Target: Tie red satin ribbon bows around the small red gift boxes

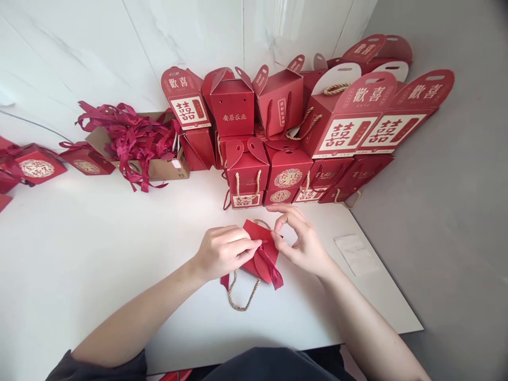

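A small red gift box point(254, 267) stands on the table in front of me, its top flaps folded in. A dark red ribbon point(273, 272) crosses its top, with one tail hanging over the near side. My left hand point(228, 248) is closed, thumb and forefinger pinching the ribbon at the middle of the box top. My right hand point(301, 241) curves in from the right, thumb and forefinger meeting at the box's far right edge. What lies between those fingertips is too small to tell. A twisted rope handle point(242, 307) droops from the near side onto the table.
Stacked red gift boxes point(288, 177) line the back right, taller ones with handle flaps on top. A cardboard box point(169, 168) heaped with dark red ribbons point(135, 135) sits back left, near ribboned boxes point(39, 163). White paper point(353, 254) lies by the right table edge.
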`<state>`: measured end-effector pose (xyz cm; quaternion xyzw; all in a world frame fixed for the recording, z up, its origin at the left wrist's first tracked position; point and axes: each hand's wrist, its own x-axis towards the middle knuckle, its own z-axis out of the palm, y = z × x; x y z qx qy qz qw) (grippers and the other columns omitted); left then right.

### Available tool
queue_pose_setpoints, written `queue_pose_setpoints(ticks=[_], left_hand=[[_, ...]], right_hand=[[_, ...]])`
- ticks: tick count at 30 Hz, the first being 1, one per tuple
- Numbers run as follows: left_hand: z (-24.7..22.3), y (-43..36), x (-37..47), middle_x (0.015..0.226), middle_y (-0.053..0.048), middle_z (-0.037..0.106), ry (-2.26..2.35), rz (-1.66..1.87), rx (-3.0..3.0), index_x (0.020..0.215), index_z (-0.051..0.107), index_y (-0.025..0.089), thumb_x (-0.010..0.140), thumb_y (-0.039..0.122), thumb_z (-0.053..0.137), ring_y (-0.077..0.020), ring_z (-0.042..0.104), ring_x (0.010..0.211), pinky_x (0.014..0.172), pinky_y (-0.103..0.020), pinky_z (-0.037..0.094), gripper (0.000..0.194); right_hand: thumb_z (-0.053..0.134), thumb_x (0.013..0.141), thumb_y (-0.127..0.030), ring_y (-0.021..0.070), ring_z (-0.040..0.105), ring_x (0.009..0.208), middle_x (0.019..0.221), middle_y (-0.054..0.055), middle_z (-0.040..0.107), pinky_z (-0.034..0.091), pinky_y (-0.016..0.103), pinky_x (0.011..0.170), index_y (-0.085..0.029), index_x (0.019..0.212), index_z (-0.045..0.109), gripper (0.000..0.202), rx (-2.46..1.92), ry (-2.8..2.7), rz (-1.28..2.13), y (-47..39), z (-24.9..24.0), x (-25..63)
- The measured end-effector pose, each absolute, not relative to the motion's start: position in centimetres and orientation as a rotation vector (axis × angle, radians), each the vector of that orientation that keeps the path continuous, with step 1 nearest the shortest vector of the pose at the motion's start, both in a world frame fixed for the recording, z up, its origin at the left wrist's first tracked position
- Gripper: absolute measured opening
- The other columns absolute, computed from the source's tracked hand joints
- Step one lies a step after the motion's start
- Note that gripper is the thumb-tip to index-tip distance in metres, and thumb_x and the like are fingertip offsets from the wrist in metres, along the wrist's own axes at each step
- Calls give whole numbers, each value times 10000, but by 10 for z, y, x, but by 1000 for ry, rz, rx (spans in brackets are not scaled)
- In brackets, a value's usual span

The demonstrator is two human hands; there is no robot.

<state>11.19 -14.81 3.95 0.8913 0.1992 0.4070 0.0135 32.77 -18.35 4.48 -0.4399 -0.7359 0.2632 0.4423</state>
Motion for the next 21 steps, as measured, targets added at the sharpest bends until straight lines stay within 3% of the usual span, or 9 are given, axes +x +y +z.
queue_pose_setpoints(ticks=[4,7,14,18,21], left_hand=[[40,-148,112,641,46,623,615,1276,2776,780,669,196,758,92,713,-71,501,541,518,-215,420,115],[40,-148,112,649,45,625,614,1275,2781,775,668,196,765,96,707,-71,500,547,521,-215,422,108],[41,-149,112,646,47,635,629,1273,2805,780,669,193,760,101,711,-70,512,539,513,-210,426,103],[41,-149,113,651,46,642,628,1281,2812,779,669,196,759,105,713,-71,520,541,524,-211,436,103],[41,-148,113,645,47,636,621,1283,2820,772,670,196,762,105,710,-70,516,538,525,-210,435,100]], right_hand=[[592,808,-116,261,413,1340,1416,87,473,362,496,1082,-234,941,548,182,-1092,-1912,863,-184,46,331],[583,810,-114,239,433,1335,1398,74,494,355,466,1099,-228,874,571,131,-1068,-1912,933,-184,42,327],[595,775,-101,253,471,1280,1357,79,535,367,467,1068,-225,846,554,149,-1124,-1842,658,-184,41,325],[581,785,-108,255,437,1320,1369,95,518,385,468,1060,-229,949,556,206,-1081,-1938,768,-185,41,323],[557,789,-92,247,473,1288,1298,92,570,401,446,1043,-225,890,553,167,-1084,-1917,735,-184,39,319]])
